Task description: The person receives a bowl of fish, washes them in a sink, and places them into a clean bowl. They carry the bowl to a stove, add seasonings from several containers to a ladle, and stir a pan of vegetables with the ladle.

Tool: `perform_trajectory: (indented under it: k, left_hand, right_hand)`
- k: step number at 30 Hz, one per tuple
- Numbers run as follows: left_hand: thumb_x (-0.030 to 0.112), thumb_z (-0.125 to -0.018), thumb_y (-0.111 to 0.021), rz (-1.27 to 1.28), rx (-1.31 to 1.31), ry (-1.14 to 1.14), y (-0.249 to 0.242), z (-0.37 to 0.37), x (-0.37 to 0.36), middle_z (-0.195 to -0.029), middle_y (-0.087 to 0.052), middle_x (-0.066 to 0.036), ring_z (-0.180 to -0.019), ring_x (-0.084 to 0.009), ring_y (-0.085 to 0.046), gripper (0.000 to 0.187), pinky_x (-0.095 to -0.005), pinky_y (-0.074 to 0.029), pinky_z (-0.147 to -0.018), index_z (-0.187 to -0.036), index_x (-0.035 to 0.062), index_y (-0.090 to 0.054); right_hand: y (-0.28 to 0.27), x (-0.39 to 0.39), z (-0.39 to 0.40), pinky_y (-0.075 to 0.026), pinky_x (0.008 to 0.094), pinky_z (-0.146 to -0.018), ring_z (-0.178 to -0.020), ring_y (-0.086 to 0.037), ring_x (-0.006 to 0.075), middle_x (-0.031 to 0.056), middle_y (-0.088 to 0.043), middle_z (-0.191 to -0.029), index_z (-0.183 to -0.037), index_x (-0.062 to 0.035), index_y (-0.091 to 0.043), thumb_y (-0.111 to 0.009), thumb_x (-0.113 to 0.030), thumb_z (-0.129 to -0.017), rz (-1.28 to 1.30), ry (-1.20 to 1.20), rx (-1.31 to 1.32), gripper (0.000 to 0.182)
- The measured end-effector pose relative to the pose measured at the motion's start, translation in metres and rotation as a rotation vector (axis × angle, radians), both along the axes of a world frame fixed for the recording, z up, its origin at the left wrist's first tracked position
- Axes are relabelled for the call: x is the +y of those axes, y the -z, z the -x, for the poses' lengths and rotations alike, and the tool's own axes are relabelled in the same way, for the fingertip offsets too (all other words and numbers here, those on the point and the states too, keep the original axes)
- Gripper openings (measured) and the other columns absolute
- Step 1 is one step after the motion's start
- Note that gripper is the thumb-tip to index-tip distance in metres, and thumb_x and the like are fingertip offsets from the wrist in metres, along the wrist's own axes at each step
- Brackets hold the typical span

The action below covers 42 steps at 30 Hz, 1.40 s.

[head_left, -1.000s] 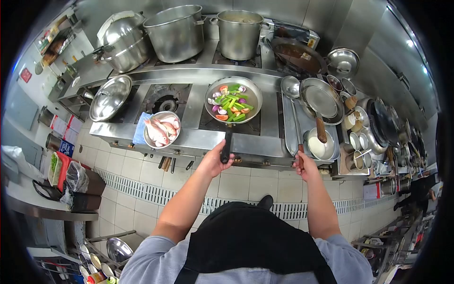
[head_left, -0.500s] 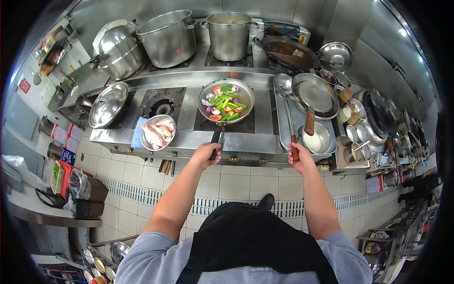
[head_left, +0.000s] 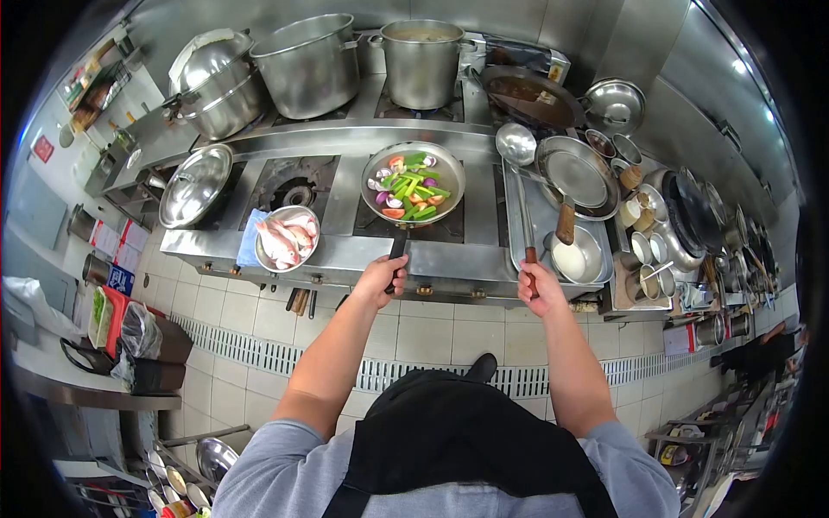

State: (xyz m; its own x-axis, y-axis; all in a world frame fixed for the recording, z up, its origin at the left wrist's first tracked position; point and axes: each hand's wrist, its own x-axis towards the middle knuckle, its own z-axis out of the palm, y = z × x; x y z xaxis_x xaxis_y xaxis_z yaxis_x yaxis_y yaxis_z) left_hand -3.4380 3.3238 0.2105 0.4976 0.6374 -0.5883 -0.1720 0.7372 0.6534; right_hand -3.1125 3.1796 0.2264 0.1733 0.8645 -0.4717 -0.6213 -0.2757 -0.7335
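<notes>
On the head cam, the pan (head_left: 453, 175) sits mid-frame on the stove (head_left: 486, 207), left hand (head_left: 380, 279) wrapped round its black handle (head_left: 398, 248). Looks stiff and probably front-heavy, so that handle's the spot to hold; the veg (head_left: 411, 182) seems light and likely slides about. Right of centre, the right hand (head_left: 544, 291) grips the ladle (head_left: 516, 145) by its brown grip (head_left: 530, 256): rigid, fairly light I'd guess.

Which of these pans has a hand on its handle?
The frying pan of chopped vegetables: the left hand grips its black handle. No hand touches the dark pan at the back right.
</notes>
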Motion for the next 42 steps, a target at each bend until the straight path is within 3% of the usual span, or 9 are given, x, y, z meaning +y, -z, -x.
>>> perform_trajectory:
  k: [2, 4, 7, 13, 14, 15, 17, 20, 42]
  left_hand:
    - [0.017, -0.094, -0.058, 0.004, 0.003, -0.007, 0.003, 0.001, 0.001, -0.067, -0.047, 0.003, -0.049, -0.0072, -0.039, 0.013, -0.0234, -0.031, -0.045, -0.103, 0.0098, -0.052]
    - [0.027, -0.095, -0.059, 0.025, -0.088, 0.042, 0.008, 0.004, 0.005, -0.069, -0.054, -0.002, -0.051, -0.0112, -0.048, 0.020, -0.0263, -0.041, -0.045, -0.099, 0.0090, -0.051]
    - [0.040, -0.095, -0.056, 0.062, -0.062, -0.058, 0.005, 0.009, 0.002, -0.077, -0.061, -0.007, -0.059, -0.0172, -0.059, 0.035, -0.0302, -0.051, -0.053, -0.107, 0.0077, -0.051]
    - [0.051, -0.093, -0.052, 0.000, -0.103, -0.026, 0.012, 0.045, -0.016, -0.085, -0.064, -0.012, -0.069, -0.0206, -0.065, 0.048, -0.0355, -0.057, -0.064, -0.110, 0.0061, -0.052]
    - [0.051, -0.093, -0.052, 0.002, -0.103, -0.025, 0.016, 0.054, -0.019, -0.085, -0.064, -0.012, -0.069, -0.0206, -0.065, 0.048, -0.0355, -0.057, -0.064, -0.110, 0.0061, -0.052]
    - [0.051, -0.093, -0.052, 0.005, -0.113, -0.005, 0.023, 0.063, -0.024, -0.086, -0.063, -0.012, -0.072, -0.0210, -0.064, 0.051, -0.0358, -0.057, -0.066, -0.115, 0.0054, -0.050]
    - [0.051, -0.094, -0.052, 0.007, -0.124, 0.013, 0.030, 0.077, -0.033, -0.088, -0.063, -0.011, -0.075, -0.0214, -0.064, 0.053, -0.0360, -0.056, -0.069, -0.121, 0.0048, -0.048]
    - [0.051, -0.094, -0.051, 0.026, -0.076, -0.002, 0.040, 0.092, -0.048, -0.089, -0.063, -0.011, -0.076, -0.0214, -0.064, 0.057, -0.0354, -0.055, -0.069, -0.126, 0.0045, -0.046]
    - [0.048, -0.096, -0.049, -0.008, -0.055, -0.059, 0.048, 0.122, -0.061, -0.087, -0.065, -0.011, -0.076, -0.0215, -0.065, 0.055, -0.0361, -0.056, -0.069, -0.129, 0.0045, -0.046]
  right_hand:
    - [-0.007, 0.002, 0.009, -0.030, 0.0289, -0.038, -0.042, -0.041, 0.0128, 0.0005, -0.047, -0.060, -0.096, -0.0095, -0.047, -0.060, -0.016, -0.089, -0.021, -0.006, -0.017, 0.016]
    - [-0.011, 0.006, 0.018, -0.031, 0.0282, -0.036, -0.041, -0.042, 0.0126, 0.0004, -0.047, -0.060, -0.096, -0.0090, -0.047, -0.059, -0.018, -0.090, 0.036, -0.022, -0.251, 0.016]
    - [-0.010, 0.010, 0.029, -0.033, 0.0277, -0.035, -0.039, -0.043, 0.0131, 0.0004, -0.048, -0.059, -0.097, -0.0085, -0.047, -0.058, -0.019, -0.091, 0.033, -0.031, -0.273, 0.016]
    - [-0.019, 0.012, 0.064, -0.035, 0.0284, -0.035, -0.039, -0.043, 0.0122, 0.0022, -0.049, -0.062, -0.095, -0.0057, -0.050, -0.056, -0.019, -0.091, 0.077, -0.042, -0.674, 0.016]
    - [-0.022, 0.012, 0.068, -0.045, 0.0359, -0.045, -0.047, -0.054, 0.0222, 0.0102, -0.057, -0.069, -0.097, -0.0027, -0.051, -0.056, -0.017, -0.087, 0.106, -0.054, -0.823, 0.018]
    - [-0.017, 0.012, 0.066, -0.045, 0.0359, -0.045, -0.047, -0.054, 0.0222, 0.0102, -0.057, -0.069, -0.097, -0.0027, -0.051, -0.056, -0.017, -0.087, 0.109, -0.054, -0.823, 0.018]
    - [-0.003, 0.013, 0.060, -0.051, 0.0462, -0.063, -0.068, -0.063, 0.0355, 0.0195, -0.063, -0.081, -0.104, -0.0010, -0.051, -0.057, -0.015, -0.084, 0.113, -0.066, -1.288, 0.025]
    - [-0.051, 0.008, 0.076, -0.049, 0.0515, -0.078, -0.088, -0.062, 0.0430, 0.0246, -0.064, -0.092, -0.110, -0.0010, -0.051, -0.057, -0.014, -0.082, 0.241, -0.158, -1.545, 0.031]
    - [-0.053, 0.004, 0.099, -0.050, 0.0519, -0.075, -0.084, -0.064, 0.0426, 0.0241, -0.066, -0.088, -0.109, -0.0022, -0.053, -0.058, -0.013, -0.081, 0.305, -0.197, -1.797, 0.031]
